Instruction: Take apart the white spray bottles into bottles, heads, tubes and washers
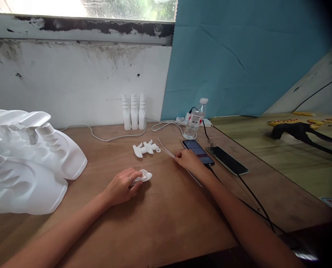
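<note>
My left hand [127, 185], a ring on one finger, is closed on a small white plastic part [146, 175] with a round collar, low over the wooden table. Thin white plastic tubes [166, 147] lie slantwise under my right hand [187, 158], whose fingertips are pinched on them. Just beyond, between the two hands, several white plastic parts [146, 148] with curved levers lie clustered. A small white washer-like ring [158, 150] is beside them.
Large white bottles [57, 149] crowd the table's left side. Three slim white bottles [134, 113] stand against the wall. A clear water bottle [194, 124], a lit phone [198, 150] and a dark-screened phone [230, 160] with cables are on the right. A white cable [118, 137] crosses the back.
</note>
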`<act>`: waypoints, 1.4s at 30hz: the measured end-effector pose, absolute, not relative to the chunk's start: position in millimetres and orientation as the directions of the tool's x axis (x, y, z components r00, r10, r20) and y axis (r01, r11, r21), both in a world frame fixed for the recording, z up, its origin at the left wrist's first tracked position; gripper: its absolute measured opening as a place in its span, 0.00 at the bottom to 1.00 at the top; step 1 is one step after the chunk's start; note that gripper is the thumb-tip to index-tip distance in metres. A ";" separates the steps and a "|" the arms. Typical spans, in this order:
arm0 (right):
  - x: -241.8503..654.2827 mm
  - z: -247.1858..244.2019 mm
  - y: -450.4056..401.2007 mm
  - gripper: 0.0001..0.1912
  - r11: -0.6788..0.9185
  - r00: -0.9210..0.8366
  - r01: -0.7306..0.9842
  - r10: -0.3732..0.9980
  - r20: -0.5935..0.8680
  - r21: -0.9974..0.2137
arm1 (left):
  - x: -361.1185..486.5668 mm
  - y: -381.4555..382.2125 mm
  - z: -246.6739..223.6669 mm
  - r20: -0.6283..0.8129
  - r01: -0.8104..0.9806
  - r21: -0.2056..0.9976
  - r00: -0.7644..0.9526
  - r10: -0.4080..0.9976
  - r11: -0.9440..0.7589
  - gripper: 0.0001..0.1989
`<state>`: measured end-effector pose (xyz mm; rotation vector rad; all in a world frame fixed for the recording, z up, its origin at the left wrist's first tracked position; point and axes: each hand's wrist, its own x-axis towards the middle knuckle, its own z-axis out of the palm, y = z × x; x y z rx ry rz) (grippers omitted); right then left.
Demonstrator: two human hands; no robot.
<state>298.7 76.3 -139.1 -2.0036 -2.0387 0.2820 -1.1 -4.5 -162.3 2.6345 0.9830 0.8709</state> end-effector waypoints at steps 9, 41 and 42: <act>291.5 -110.9 63.9 0.08 0.154 0.127 0.673 0.940 0.318 -0.723 | -0.2 -5.7 -164.3 0.401 0.595 0.469 0.515 0.758 -0.652 0.21; 236.3 -103.9 16.4 0.10 0.448 -0.351 -0.073 0.824 0.444 -0.891 | 1.5 -3.5 -156.8 0.385 0.533 0.478 0.587 0.713 -0.698 0.19; 233.6 -107.0 16.5 0.10 0.481 -0.384 -0.025 0.805 0.453 -0.876 | 1.6 -3.6 -156.4 0.384 0.535 0.479 0.586 0.714 -0.696 0.19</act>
